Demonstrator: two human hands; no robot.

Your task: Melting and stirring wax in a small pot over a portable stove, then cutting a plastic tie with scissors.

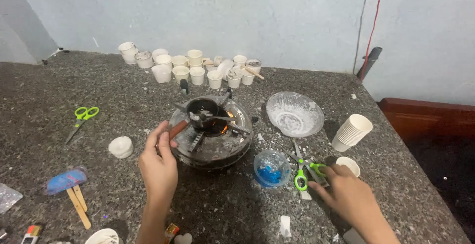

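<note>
Left hand (159, 164) closed lightly around the brown handle (178, 129) of a small dark pot (203, 108), fingers curled, thumb on top; pot seated on a round burner (213, 136) mid-tabletop (59, 95), with an orange glow showing just right of the pot. Right hand (346, 194) lying on green-handled scissors (304, 167) just right of a small clear bowl of blue bits (271, 169), fingers bent over them, blades pointing away; whether gripped or merely covered, impossible to tell. Risks, as a judgement: flame close beside the handle, so a burn likely if fingers slide forward; a one-handed lift or nudge could tip the pot and spill hot contents onto burner and stone; attention split between heat and blades could mean a slip on either side; the blue bowl close enough to be knocked by the right wrist. Also about: large glass bowl (295, 114), stack of white cups (352, 131), a single cup (348, 165) near the right hand, cluster of small cups (193, 68) by the wall, a second pair of green scissors (81, 120) far left, wooden sticks (78, 205). Hard to make out: pot contents, seemingly white lumps; flame size behind the pot; items cut off along the bottom edge.
</note>
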